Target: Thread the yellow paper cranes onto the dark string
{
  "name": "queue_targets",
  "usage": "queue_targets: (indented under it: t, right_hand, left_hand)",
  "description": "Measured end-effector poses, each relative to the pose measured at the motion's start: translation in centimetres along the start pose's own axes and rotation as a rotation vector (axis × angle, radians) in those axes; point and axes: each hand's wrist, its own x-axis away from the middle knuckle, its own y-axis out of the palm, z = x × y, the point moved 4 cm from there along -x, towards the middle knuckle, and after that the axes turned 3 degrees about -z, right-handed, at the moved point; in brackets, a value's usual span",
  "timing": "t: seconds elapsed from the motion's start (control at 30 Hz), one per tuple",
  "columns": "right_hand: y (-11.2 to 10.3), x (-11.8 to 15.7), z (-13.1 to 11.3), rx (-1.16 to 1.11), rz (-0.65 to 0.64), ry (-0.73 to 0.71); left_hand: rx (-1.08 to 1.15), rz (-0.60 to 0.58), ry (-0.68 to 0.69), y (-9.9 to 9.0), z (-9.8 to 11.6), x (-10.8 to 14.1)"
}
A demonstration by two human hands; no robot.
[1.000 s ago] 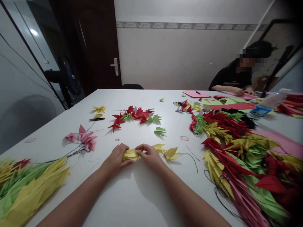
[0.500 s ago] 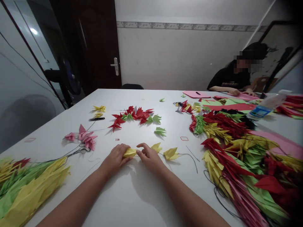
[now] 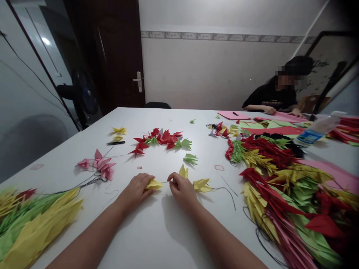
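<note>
My left hand [image 3: 138,188] is closed round a yellow folded paper crane [image 3: 154,184] just above the white table. A thin dark line, a thread or a needle, runs from the crane's right end to the pinched fingers of my right hand [image 3: 181,188]. Behind my right hand a yellow crane [image 3: 183,171] stands partly hidden. Another yellow crane [image 3: 202,185] lies to its right, with a dark cord [image 3: 226,189] trailing away from it. Beyond the hands lie a green folded crane [image 3: 190,159] and a cluster of red cranes [image 3: 167,138].
Pink cranes [image 3: 104,165] on dark cords and black snips [image 3: 115,143] lie left. Long strings of yellow and green cranes [image 3: 45,220] fill the near left. Colourful crane strings [image 3: 280,186] heap up on the right, near a plastic bottle [image 3: 316,129]. A person [image 3: 276,93] sits at the far right.
My right hand has moved right, away from the crane in my left hand, and more of the thin line shows between them. The view has shifted slightly.
</note>
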Motion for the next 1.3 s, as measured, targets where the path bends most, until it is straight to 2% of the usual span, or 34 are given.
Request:
queue_targets:
  t: [0.13, 0.23, 0.33, 0.4, 0.53, 0.77, 1.03, 1.23, 1.3]
  right_hand:
    - [-0.3, 0.4, -1.0, 0.172, 0.053, -0.045]
    - [-0.4, 0.7, -2.4, 0.187, 0.11, -0.238]
    - [0.8, 0.9, -3.0, 0.08, -0.063, -0.406]
    - [1.6, 0.8, -2.7, -0.01, -0.18, -0.404]
    - [1.8, 0.6, -2.0, -0.141, -0.22, -0.322]
    - [1.9, 0.0, -1.8, -0.171, -0.188, -0.254]
    - [2.6, -0.2, -1.6, -0.08, -0.16, -0.237]
    - [2.4, 0.1, -2.0, -0.07, -0.151, -0.334]
    - [1.0, 0.1, -2.1, -0.065, -0.062, -0.372]
  left_hand:
    - [-0.05, -0.007, 0.026, 0.4, -0.1, 0.0]
    - [-0.079, 0.024, 0.064, 0.7, -0.2, 0.1]
    - [-0.085, 0.045, 0.108, 0.9, -0.3, 0.2]
    - [-0.075, 0.044, 0.127, 1.1, -0.4, 0.3]
    - [-0.051, 0.062, 0.118, 1.1, -0.6, 0.4]
    - [-0.024, 0.063, 0.092, 1.3, -0.2, 0.1]
    - [0.062, 0.06, -0.037, 0.9, 0.0, 0.3]
    - [-0.037, -0.001, 0.067, 1.6, 0.3, 0.3]
    - [-0.089, 0.011, 0.065, 1.5, 0.1, 0.2]
